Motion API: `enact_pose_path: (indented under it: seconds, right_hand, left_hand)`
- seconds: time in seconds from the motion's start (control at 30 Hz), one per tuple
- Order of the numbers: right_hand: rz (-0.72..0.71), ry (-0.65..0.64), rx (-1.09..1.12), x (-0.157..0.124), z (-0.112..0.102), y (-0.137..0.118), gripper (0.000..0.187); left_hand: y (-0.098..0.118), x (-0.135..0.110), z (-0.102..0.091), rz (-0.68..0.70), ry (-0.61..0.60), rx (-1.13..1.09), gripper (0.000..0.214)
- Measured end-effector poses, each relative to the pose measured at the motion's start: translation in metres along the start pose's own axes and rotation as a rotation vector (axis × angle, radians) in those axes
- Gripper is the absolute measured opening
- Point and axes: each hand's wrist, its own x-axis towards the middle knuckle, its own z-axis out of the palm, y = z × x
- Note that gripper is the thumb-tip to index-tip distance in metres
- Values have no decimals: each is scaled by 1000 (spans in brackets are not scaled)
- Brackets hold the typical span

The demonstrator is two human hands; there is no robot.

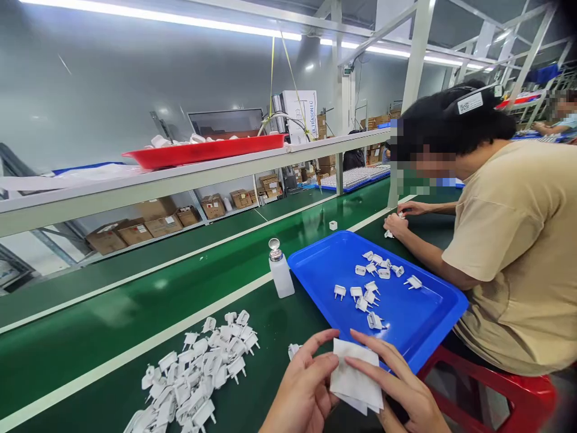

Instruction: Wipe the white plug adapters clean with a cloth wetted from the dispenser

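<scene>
My left hand (304,385) and my right hand (401,388) hold a folded white cloth (354,376) between them at the bottom of the view, fingers pinched on its edges. A single white plug part (293,350) lies on the green belt just past my left fingers. A heap of white plug parts (198,376) lies to the left on the belt. A blue tray (419,319) with several white plug parts (372,282) stands just beyond my hands.
A white pump bottle (280,269) stands left of the tray. A co-worker in a beige shirt (509,252) sits on a red stool (505,391) at the right, hands (399,222) on small parts. A red tray (202,150) rests on the shelf above. Cardboard boxes (148,225) sit behind the belt.
</scene>
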Motion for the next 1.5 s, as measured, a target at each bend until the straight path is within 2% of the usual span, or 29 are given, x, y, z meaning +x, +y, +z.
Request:
enact_pose_path:
  seconds: [0.2, 0.33, 0.43, 0.53, 0.67, 0.73, 0.83, 0.9, 1.0, 1.03, 1.1, 1.17, 1.23, 1.37, 1.5]
  right_hand:
    - [193, 159, 138, -6, 6, 8, 45]
    - [458, 262, 479, -8, 12, 15, 50]
    - [540, 287, 633, -5, 19, 15, 54]
    - [556, 267, 679, -4, 28, 11, 50]
    - [584, 150, 769, -1, 35, 11, 42]
    - [577, 155, 844, 2, 34, 13, 41]
    - [598, 238, 893, 8, 31, 18, 44]
    - [597, 294, 875, 13, 31, 22, 45]
    - [578, 336, 754, 23, 38, 26, 52]
    - [569, 346, 704, 27, 41, 26, 55]
    - [549, 373, 629, 35, 46, 25, 56]
    - [530, 384, 619, 44, 47, 24, 52]
    - [519, 381, 634, 53, 46, 26, 49]
    - [525, 385, 715, 73, 48, 39, 42]
    - [584, 386, 846, 101, 65, 52, 26]
  left_hand:
    - [4, -7, 2, 12, -26, 34, 53]
    - [6, -8, 1, -2, -27, 27, 54]
    - [4, -8, 0, 13, -42, 42, 55]
    - [-4, -6, -3, 52, -53, 92, 56]
    - [-13, 5, -14, 80, -41, 175, 54]
    - [-10, 19, -23, 143, 71, 281, 49]
    - [7, 53, -35, 339, 457, 554, 41]
    - [23, 81, -40, 415, 642, 665, 53]
    - [46, 125, -47, 554, 841, 794, 83]
    - [51, 137, -49, 599, 898, 833, 87]
    - [57, 157, -55, 674, 960, 906, 72]
    - [61, 168, -63, 723, 976, 970, 50]
    - [63, 171, -71, 759, 962, 1037, 38]
    - [68, 162, -80, 863, 841, 1210, 38]
    - [70, 146, -77, 1016, 638, 1441, 52]
